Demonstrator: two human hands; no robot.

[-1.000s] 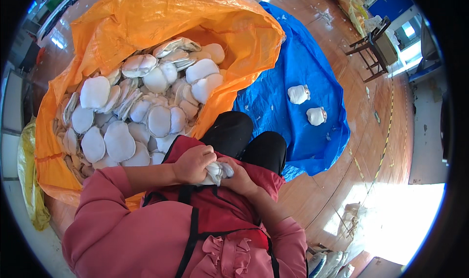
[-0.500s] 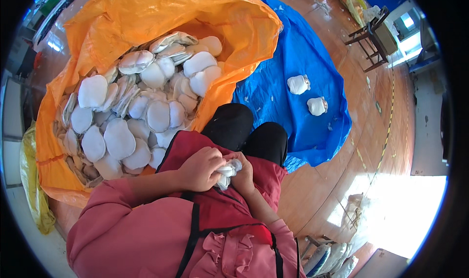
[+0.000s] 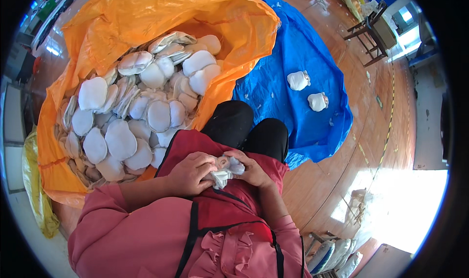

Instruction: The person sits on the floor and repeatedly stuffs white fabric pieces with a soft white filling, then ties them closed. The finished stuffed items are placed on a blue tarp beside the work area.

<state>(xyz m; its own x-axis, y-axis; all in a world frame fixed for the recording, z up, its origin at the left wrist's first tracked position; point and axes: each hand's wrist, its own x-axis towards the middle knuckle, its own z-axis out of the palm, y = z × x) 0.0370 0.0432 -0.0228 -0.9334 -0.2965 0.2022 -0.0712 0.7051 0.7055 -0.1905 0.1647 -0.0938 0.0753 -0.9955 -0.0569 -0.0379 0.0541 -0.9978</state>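
Above my lap, my left hand (image 3: 191,173) and my right hand (image 3: 251,169) grip a small white cloth piece (image 3: 223,173) from its two sides. It looks crumpled, with a beige patch near its top, and fingers cover its edges. In front of me to the left, an orange woven sack (image 3: 161,4) lies wide open, full of flat, rounded white fabric pads (image 3: 121,139). A blue plastic sheet or sack (image 3: 273,109) spreads on the floor to the right of my knees. On it rest two white bundled pieces (image 3: 298,80), apart from each other.
A wooden chair (image 3: 375,36) stands at the far right on the tiled floor (image 3: 364,94). At the left edge lies a yellow plastic sack (image 3: 35,185). Bottom right, a rack holds several pale packages (image 3: 334,256). Bright sunlight falls on the right floor.
My hands have moved slightly apart, the left one leftward and the right one rightward. More of the white cloth piece shows between them, now spread wider with its beige patch visible.
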